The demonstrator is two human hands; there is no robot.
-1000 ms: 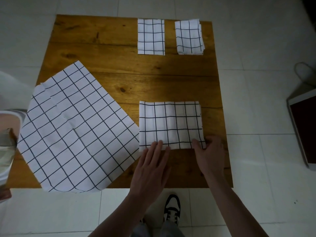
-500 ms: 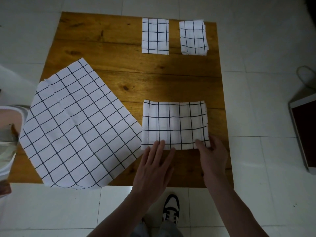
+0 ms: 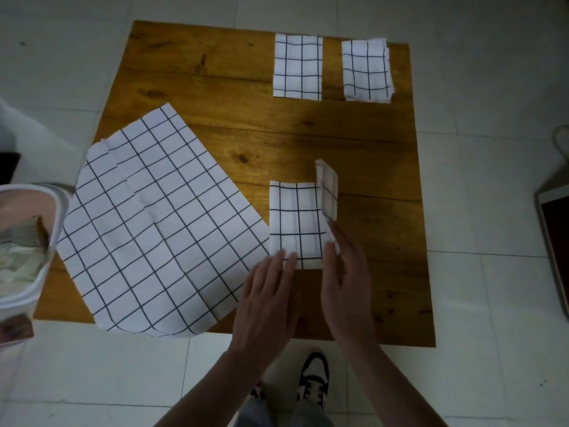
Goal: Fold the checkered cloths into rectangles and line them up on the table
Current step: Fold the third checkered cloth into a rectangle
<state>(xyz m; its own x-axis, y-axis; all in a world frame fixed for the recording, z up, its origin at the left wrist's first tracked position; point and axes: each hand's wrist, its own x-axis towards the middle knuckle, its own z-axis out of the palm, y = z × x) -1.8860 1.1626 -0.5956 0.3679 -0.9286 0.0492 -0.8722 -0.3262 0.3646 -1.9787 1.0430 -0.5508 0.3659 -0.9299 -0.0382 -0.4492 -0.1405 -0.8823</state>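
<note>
A partly folded checkered cloth (image 3: 295,223) lies near the front of the wooden table (image 3: 246,131). Its right half stands lifted on edge, and my right hand (image 3: 345,272) pinches that raised flap at its near corner. My left hand (image 3: 271,291) lies flat, its straight fingertips pressing the cloth's near left edge. A large checkered cloth (image 3: 157,223), open flat, lies slanted at the left and overhangs the table's front and left edges. Two folded checkered rectangles (image 3: 298,66) (image 3: 366,72) sit side by side at the far right edge.
A white bin (image 3: 30,251) with crumpled contents stands on the floor at the left. A dark flat object (image 3: 557,238) with a pale rim lies on the floor at the right. My shoe (image 3: 314,377) shows below the table's front edge on the white tiles.
My right hand has taken hold of the small cloth's right side and swung it up and leftward; before it lay flat. My left hand stays pressing the near edge.
</note>
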